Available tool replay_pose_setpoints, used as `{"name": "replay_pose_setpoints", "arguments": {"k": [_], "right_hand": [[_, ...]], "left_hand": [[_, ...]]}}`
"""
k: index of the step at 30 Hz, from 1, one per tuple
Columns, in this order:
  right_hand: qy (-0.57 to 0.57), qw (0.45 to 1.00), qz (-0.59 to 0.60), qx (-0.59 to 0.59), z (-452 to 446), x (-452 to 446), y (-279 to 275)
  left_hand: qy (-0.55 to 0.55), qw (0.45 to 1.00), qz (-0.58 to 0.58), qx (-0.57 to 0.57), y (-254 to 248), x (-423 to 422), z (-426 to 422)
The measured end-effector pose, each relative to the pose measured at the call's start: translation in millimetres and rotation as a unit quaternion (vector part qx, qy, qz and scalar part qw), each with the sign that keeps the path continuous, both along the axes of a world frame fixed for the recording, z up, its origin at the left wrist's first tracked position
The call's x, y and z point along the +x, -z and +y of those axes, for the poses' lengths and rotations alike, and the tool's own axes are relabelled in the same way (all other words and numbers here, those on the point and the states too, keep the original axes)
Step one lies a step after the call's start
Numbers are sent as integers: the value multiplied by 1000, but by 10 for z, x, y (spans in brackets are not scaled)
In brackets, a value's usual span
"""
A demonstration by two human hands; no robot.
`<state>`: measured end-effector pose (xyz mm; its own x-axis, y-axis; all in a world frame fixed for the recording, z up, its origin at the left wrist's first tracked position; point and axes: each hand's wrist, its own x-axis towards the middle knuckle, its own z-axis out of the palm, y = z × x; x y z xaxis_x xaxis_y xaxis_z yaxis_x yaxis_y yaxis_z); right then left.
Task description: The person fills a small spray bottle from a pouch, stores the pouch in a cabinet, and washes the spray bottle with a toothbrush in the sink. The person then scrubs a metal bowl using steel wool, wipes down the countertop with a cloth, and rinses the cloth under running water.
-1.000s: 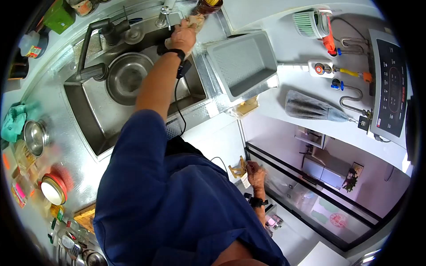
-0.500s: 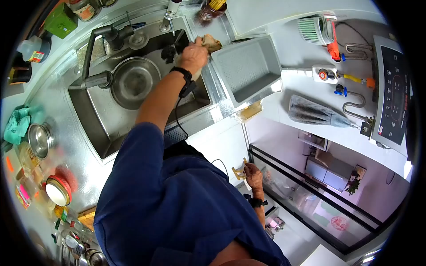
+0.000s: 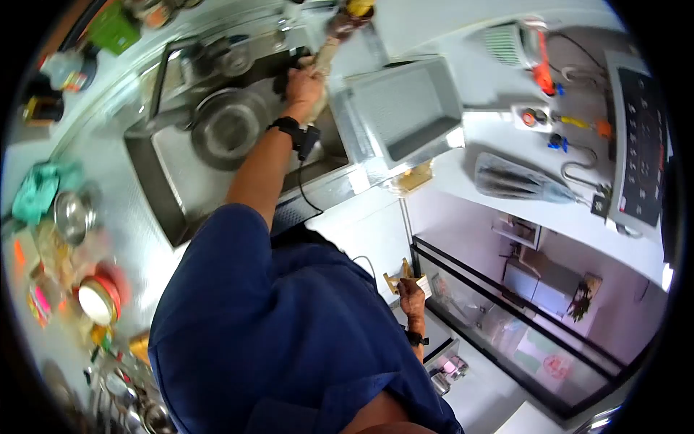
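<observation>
My left hand [image 3: 304,85] reaches into the sink area, its fingers closed on a beige cloth [image 3: 327,56]. The cloth stretches along the right side of the basin, above and below the hand. A dark object beside the fingers is too blurred to name. Left of this hand, a round metal bowl [image 3: 230,129] sits in the steel sink [image 3: 177,184]. Low beside my body, my right hand [image 3: 411,296] has its fingers curled; whatever they hold, if anything, is hidden. Just above it appears a tan wooden-looking piece [image 3: 396,278], and I cannot tell whether they touch.
A grey rectangular basin [image 3: 412,108] stands right of the sink, with a black faucet [image 3: 160,79] on the other side. Bottles, a metal bowl [image 3: 74,217] and a red-rimmed container [image 3: 99,300] line the left counter. A control panel [image 3: 641,145] and hoses are at right.
My left hand has shifted slightly left, and the cloth, bunched before, now lies stretched out beside it. My right hand has dropped a little. The whole view has shifted slightly.
</observation>
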<state>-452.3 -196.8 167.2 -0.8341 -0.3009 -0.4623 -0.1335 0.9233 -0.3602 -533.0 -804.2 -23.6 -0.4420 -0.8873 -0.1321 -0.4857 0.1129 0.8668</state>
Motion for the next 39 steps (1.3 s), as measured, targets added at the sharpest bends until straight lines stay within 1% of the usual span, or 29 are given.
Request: {"name": "replay_pose_setpoints", "arguments": {"k": [1, 2, 3, 4, 5, 6, 8, 9, 11, 12, 14, 16, 17, 19, 20, 21, 22, 23, 24, 25, 26, 28, 30, 31, 32, 33, 35, 38, 39], "right_hand": [[-22, 1000, -7, 4, -7, -30, 5], [-48, 999, -12, 6, -56, -101, 53], [-97, 995, 5, 21, -95, -200, 89], [-57, 998, -41, -2, -346, -253, -17], [-96, 995, -32, 4, -500, -353, -26], [-135, 991, -20, 11, -692, -445, -71], [-185, 983, -12, 3, -1130, -625, -150], [-212, 977, -8, -31, -1202, -777, -23], [-283, 959, 23, -17, -1692, -883, -128], [-308, 951, 22, -26, -1848, -953, -104], [-334, 942, 6, -37, -2145, -1058, -58], [-385, 922, -6, -53, -2458, -1051, -114], [-397, 916, -15, -56, -2562, -1080, -94], [-453, 889, -8, -70, -2742, -1236, -4], [-473, 876, -12, -92, -2814, -1295, 118], [-483, 873, -31, -66, -3002, -1207, 34], [-523, 847, -36, -81, -3135, -1195, 104], [-555, 828, -42, -64, -3294, -1212, 178], [-584, 809, -43, -45, -3447, -1182, 194], [-625, 779, -29, -30, -3644, -1038, 67], [-642, 765, -34, -35, -3795, -977, 76], [-707, 705, -7, -57, -4049, -921, 110], [-736, 670, 9, -96, -4224, -839, 136], [-744, 662, 15, -88, -4300, -727, 52], [-751, 655, 22, -80, -4361, -621, 6], [-757, 648, 22, -86, -4393, -549, -5], [-742, 665, -16, -84, -4448, -460, -40], [-763, 641, -1, -83, -4483, -405, 39], [-765, 638, 0, -83, -4492, -367, 43]], "left_hand": [[6, 996, 21, 89, -67, 122, 68], [-34, 977, 112, 180, -59, 226, 224], [-83, 940, 200, 264, -52, 329, 381], [-100, 885, 298, 342, -74, 486, 531], [-96, 864, 306, 389, -288, 673, 621], [-101, 761, 413, 491, -499, 858, 720], [-127, 676, 489, 535, -445, 1032, 832], [-142, 677, 494, 526, -409, 1124, 820], [-273, 623, 508, 528, -365, 1329, 815], [-289, 621, 514, 516, -376, 1455, 792], [-345, 586, 568, 464, -375, 1764, 657], [-284, 755, 504, 309, 181, 1957, 517], [-368, 723, 407, 421, -46, 2045, 445], [-478, 650, 308, 505, -124, 2170, 481], [-356, 831, 154, 399, 79, 2131, 539], [-204, 940, -27, 274, 297, 2130, 592], [-131, 955, -140, 225, 212, 2252, 719], [-60, 952, -249, 165, 140, 2372, 842], [-84, 937, -281, 189, -180, 2428, 993], [-110, 932, -285, 194, -83, 2531, 1052], [-30, 930, -331, 154, 39, 2580, 1113], [38, 919, -376, 115, 121, 2604, 1135], [112, 878, -446, 135, 54, 2581, 1155], [82, 873, -463, 130, -47, 2569, 1196], [55, 860, -494, 120, 35, 2519, 1219], [41, 872, -478, 99, 69, 2530, 1275], [23, 884, -460, 76, 68, 2555, 1286], [32, 896, -426, 119, 11, 2627, 1285], [26, 910, -388, 145, 16, 2647, 1266]]}}
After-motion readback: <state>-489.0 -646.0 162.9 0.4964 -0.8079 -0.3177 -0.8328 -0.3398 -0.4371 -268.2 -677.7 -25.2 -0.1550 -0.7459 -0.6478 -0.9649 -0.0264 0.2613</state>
